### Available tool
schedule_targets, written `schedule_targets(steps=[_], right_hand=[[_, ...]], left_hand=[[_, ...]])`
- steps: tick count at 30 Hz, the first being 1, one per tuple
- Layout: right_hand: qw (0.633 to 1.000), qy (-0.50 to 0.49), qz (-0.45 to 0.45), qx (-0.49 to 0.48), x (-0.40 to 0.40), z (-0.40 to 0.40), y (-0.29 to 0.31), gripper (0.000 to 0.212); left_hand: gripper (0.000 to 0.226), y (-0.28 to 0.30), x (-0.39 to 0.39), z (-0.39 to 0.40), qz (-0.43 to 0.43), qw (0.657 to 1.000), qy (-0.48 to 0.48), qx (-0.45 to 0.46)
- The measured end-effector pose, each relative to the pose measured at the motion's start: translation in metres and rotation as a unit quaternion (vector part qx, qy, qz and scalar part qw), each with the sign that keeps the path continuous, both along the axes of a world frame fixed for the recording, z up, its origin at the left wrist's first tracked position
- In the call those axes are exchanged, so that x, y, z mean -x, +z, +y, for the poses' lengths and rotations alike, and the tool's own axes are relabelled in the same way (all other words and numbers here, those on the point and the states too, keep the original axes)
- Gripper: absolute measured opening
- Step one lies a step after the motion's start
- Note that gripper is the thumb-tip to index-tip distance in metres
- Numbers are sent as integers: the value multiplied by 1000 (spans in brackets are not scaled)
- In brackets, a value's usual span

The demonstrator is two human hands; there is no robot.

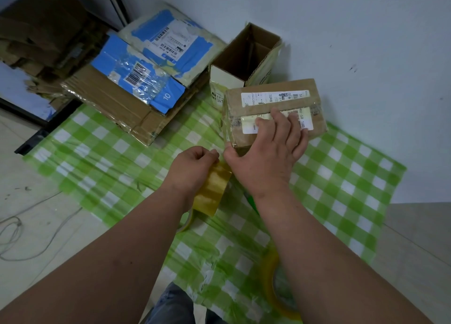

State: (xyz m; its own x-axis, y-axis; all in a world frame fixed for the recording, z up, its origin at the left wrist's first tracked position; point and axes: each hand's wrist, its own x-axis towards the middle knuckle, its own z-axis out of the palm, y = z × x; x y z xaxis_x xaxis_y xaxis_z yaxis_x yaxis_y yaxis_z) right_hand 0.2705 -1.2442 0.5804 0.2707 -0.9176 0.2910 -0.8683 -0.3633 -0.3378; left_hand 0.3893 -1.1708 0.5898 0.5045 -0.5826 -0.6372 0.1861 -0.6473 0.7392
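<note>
The light is dim, flat and cool, and it gives the wall (pixel 341 31) a bluish-grey cast and dulls the colours. Shadows are soft and faint, but the cardboard pile (pixel 41 31) at upper left sinks into darkness. Clear wrap on the blue box (pixel 136 79) catches small white glints. The wide lens bends straight edges near the borders and swells the forearms (pixel 329 262). The tape roll (pixel 268 272) at the bottom edge is blurred. The parcel label (pixel 275 96) is only partly legible.

Left hand (pixel 195 170) curled (right hand (pixel 268 157) spread)
</note>
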Motion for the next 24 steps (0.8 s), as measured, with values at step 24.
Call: schedule_targets(steps=[24], right_hand=[[887, -48, -329, -320, 40, 52, 18, 12]], left_hand=[[21, 29, 9, 20, 69, 995, -42, 66]])
